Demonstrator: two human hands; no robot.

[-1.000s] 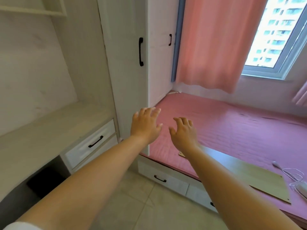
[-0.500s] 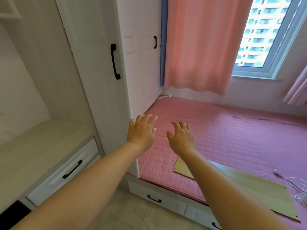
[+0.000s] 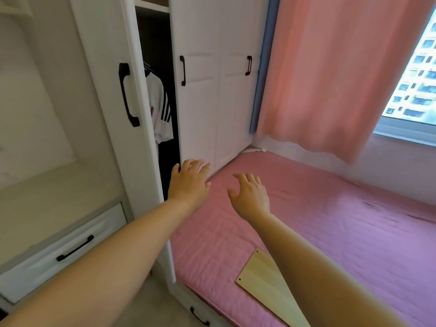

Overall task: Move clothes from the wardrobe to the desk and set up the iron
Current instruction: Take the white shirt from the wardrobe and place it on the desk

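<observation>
The white wardrobe (image 3: 200, 109) stands ahead with its leftmost door (image 3: 111, 95) swung out, showing a dark gap. Inside hangs a white T-shirt with black stripes (image 3: 160, 109) on a hanger. My left hand (image 3: 190, 181) reaches forward with relaxed fingers, just below and right of the gap, holding nothing. My right hand (image 3: 250, 197) hovers over the pink mattress, fingers spread and empty. The pale desk top (image 3: 47, 201) lies at the left. No iron is in view.
A pink mattress (image 3: 330, 220) fills the right side, with a light wooden board (image 3: 266, 286) lying on it. Pink curtain (image 3: 335, 74) and window (image 3: 415, 90) at the back right. Drawers with black handles (image 3: 75, 247) sit under the desk and the bed.
The view has moved closer and turned right. The leftmost wardrobe door now stands ajar, revealing the hanging T-shirt. Both hands stay stretched forward and empty.
</observation>
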